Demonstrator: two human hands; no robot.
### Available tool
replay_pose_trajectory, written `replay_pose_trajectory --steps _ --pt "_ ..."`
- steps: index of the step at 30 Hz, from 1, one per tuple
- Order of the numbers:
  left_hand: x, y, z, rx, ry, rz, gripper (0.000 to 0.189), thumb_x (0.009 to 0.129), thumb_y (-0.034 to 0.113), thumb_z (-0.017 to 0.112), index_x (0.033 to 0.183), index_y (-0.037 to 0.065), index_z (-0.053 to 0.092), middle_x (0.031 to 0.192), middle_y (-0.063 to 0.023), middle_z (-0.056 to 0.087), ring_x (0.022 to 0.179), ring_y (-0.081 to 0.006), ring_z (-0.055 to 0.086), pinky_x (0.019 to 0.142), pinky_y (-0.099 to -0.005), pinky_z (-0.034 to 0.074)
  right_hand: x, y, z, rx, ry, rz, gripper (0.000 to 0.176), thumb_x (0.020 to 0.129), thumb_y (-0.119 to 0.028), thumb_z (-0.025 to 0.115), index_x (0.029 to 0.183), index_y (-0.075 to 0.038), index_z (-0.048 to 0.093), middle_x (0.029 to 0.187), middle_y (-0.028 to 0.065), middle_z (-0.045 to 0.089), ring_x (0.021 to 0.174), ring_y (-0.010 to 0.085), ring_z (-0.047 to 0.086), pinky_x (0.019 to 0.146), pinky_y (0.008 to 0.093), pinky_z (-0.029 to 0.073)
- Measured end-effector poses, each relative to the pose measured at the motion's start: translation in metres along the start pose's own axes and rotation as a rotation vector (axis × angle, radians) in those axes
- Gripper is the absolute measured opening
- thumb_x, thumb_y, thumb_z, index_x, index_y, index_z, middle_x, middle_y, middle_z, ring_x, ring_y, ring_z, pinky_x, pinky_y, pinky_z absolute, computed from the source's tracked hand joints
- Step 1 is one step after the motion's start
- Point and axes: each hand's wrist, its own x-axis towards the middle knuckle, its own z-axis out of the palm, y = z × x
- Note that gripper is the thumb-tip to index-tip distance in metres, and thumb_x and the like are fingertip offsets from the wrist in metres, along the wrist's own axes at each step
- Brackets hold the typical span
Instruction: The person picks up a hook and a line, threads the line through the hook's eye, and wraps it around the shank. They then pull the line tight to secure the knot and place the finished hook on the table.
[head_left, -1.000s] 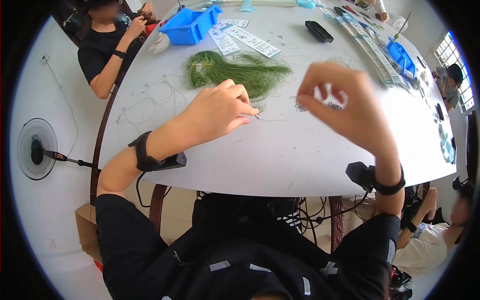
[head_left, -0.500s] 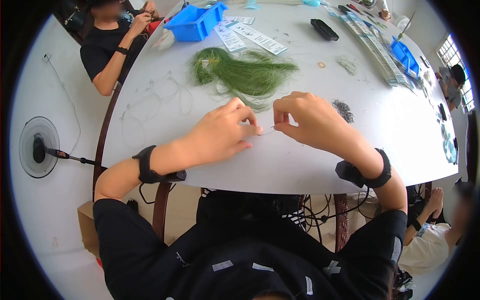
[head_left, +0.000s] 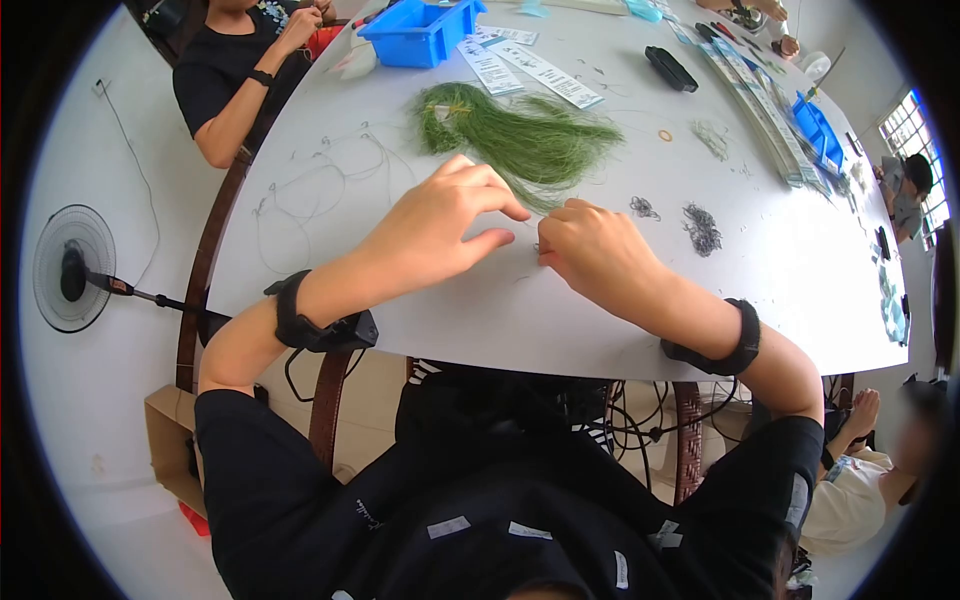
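Note:
My left hand [head_left: 445,215] hovers above the white table [head_left: 460,325], thumb and fingers apart, with nothing visible between them. Close beside it, my right hand [head_left: 600,245] is closed in a pinch. A small dark piece that looks like a fishing hook [head_left: 537,249] pokes out at its fingertips; most of it is hidden. Just beyond both hands lies a bundle of green fishing line [head_left: 530,140], tied near its left end. To the right of my right hand are a pile of small dark hooks [head_left: 702,229] and a smaller pile [head_left: 643,207].
Loose clear line [head_left: 325,185] is spread at the left. Farther back are a blue bin [head_left: 420,35], printed cards [head_left: 545,72], a black tray [head_left: 670,69] and long packets [head_left: 755,105]. Other people sit around the table. A fan [head_left: 72,268] stands left.
My left fingers have spread apart and moved away from the thin strand near my right fingertips. My right hand stays pinched. The camera view has shifted, and a smaller hook pile shows now.

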Motion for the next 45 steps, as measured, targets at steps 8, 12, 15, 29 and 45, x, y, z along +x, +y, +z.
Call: replay_pose_trajectory --steps 8,12,15,29,45 --pt "-0.033 0.005 -0.034 0.069 0.168 -0.025 0.014 0.071 0.001 0.065 0.084 0.006 0.066 0.085 -0.003 0.06 0.086 -0.0205 0.051 0.076 -0.03 0.043 0.003 -0.004 -0.009 0.034 -0.037 0.133 0.006 0.073 -0.008 0.063 0.071 -0.003 0.059 0.075 0.0096 0.06 0.08 0.0256 0.059 0.065 0.035 0.05" --pt "-0.056 0.005 -0.037 0.049 0.166 -0.093 0.013 0.071 -0.001 0.065 0.081 0.006 0.066 0.084 -0.0025 0.06 0.084 -0.0195 0.051 0.075 -0.0295 0.043 0.004 -0.007 -0.01 -0.003 -0.027 0.088 0.008 0.073 -0.008 0.063 0.071 -0.003 0.058 0.075 0.0087 0.06 0.082 0.0253 0.058 0.065 0.035 0.049" --pt "-0.069 0.005 -0.037 0.029 0.16 -0.146 0.013 0.071 -0.001 0.064 0.081 0.006 0.066 0.083 -0.0023 0.06 0.084 -0.019 0.051 0.074 -0.0292 0.042 0.006 -0.005 -0.008 -0.018 -0.009 0.073 0.008 0.073 -0.008 0.062 0.071 -0.003 0.057 0.075 0.0082 0.059 0.082 0.0252 0.058 0.064 0.0352 0.049" --pt "-0.104 -0.03 -0.016 -0.054 0.303 -0.292 0.006 0.078 0.004 0.062 0.082 0.005 0.066 0.084 -0.0023 0.061 0.084 -0.0172 0.051 0.069 -0.0267 0.045 0.013 0.001 0.013 -0.158 -0.017 -0.023 0.01 0.071 -0.007 0.057 0.076 0.001 0.053 0.079 0.0107 0.058 0.083 0.0248 0.057 0.062 0.034 0.051" --pt "-0.122 -0.041 -0.005 -0.048 0.479 -0.309 0.007 0.079 0.002 0.059 0.08 0.003 0.066 0.081 -0.0032 0.062 0.082 -0.0178 0.053 0.069 -0.0274 0.045 0.27 -0.016 0.036 0.255 0.053 -0.105 0.026 0.062 -0.026 0.064 0.076 -0.003 0.066 0.069 0.0129 0.064 0.074 0.029 0.064 0.066 0.0364 0.051"
